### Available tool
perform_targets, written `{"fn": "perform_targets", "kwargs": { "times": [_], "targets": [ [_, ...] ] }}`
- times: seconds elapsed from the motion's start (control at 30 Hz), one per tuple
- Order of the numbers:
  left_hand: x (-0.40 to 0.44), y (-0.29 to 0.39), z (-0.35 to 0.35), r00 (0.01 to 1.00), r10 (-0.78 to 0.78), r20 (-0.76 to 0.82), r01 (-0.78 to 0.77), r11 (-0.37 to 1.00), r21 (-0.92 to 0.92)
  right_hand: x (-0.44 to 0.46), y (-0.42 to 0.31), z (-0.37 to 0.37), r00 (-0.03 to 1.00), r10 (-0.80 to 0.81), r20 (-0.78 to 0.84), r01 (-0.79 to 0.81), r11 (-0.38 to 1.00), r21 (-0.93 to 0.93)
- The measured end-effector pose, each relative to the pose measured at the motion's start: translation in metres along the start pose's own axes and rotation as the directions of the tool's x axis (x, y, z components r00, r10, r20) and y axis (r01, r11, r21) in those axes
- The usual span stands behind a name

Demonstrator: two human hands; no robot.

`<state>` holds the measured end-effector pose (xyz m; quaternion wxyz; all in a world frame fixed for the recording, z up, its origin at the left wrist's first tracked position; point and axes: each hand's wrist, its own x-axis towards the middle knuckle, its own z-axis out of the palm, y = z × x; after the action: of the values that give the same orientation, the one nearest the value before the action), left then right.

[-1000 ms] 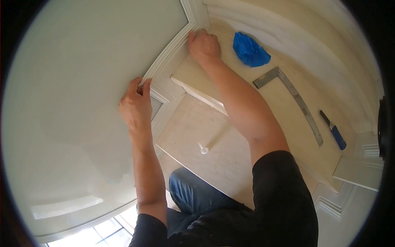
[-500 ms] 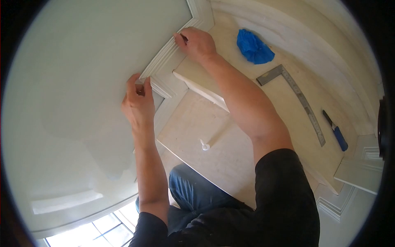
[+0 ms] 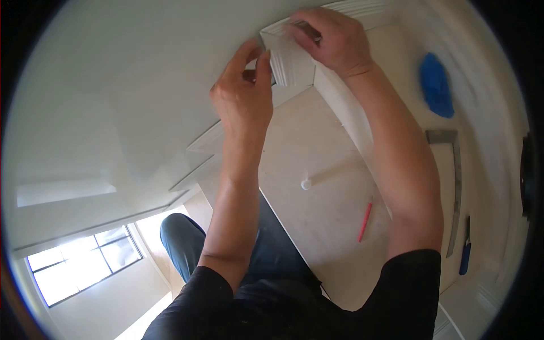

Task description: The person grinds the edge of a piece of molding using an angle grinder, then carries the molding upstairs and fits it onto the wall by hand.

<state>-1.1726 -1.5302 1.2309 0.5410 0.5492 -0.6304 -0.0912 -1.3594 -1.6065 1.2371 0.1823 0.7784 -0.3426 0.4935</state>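
My left hand (image 3: 243,96) is closed in a pinch at the near end of a pale grooved moulding strip (image 3: 275,29), against the large glossy panel (image 3: 141,85). My right hand (image 3: 337,42), smeared slightly by motion, grips the same strip farther along, its fingertips bent over the edge. Just below and between the hands, another run of grooved moulding (image 3: 282,69) turns down from the corner. Part of the strip is hidden behind the fingers.
A white plastic piece (image 3: 306,184) and a red pencil (image 3: 365,221) are on the board below my arms. Along the right ledge lie a crumpled blue bundle (image 3: 436,85), a metal try square (image 3: 457,187) and a blue-handled utility knife (image 3: 466,252). A window (image 3: 85,266) shows lower left.
My view has turned and shifted, bringing the red pencil and more of the window into sight. Both hands remain at the moulding strip and appear higher and farther right in view.
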Motion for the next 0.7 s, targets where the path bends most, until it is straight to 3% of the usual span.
{"fn": "perform_targets", "kwargs": {
  "times": [0.03, 0.13, 0.23, 0.33, 0.4, 0.47, 0.53, 0.7],
  "targets": [
    [0.003, 0.000, 0.003, 1.000, 0.027, -0.015, -0.027, 1.000, 0.007, 0.000, -0.001, -0.002, 1.000, 0.014, 0.023, -0.014, 1.000, -0.006],
    [0.005, -0.004, 0.007, 0.994, 0.101, -0.034, -0.099, 0.993, 0.061, -0.002, 0.003, -0.010, 0.936, 0.088, 0.340, -0.070, 0.995, -0.066],
    [-0.002, 0.005, 0.009, 0.991, 0.131, 0.039, -0.135, 0.984, 0.112, 0.001, 0.006, 0.001, 0.995, -0.103, -0.001, 0.103, 0.994, 0.027],
    [-0.004, 0.024, 0.003, 0.980, 0.019, 0.198, -0.050, 0.987, 0.151, 0.000, 0.007, -0.001, 0.997, -0.067, 0.038, 0.063, 0.993, 0.101],
    [-0.009, 0.017, 0.008, 0.969, 0.127, 0.213, -0.165, 0.971, 0.173, -0.001, 0.010, 0.003, 0.998, -0.067, 0.013, 0.066, 0.995, 0.074],
    [-0.020, -0.007, 0.020, 0.888, 0.444, 0.124, -0.460, 0.865, 0.199, -0.001, 0.011, 0.004, 0.995, -0.098, -0.011, 0.098, 0.994, 0.036],
    [-0.021, -0.015, 0.023, 0.869, 0.478, 0.127, -0.495, 0.839, 0.226, 0.000, 0.012, 0.001, 0.986, -0.164, -0.029, 0.164, 0.986, -0.025],
    [-0.019, -0.031, 0.024, 0.828, 0.546, 0.125, -0.558, 0.787, 0.263, 0.002, 0.009, -0.001, 0.992, -0.130, 0.000, 0.130, 0.991, -0.013]
  ]
}}
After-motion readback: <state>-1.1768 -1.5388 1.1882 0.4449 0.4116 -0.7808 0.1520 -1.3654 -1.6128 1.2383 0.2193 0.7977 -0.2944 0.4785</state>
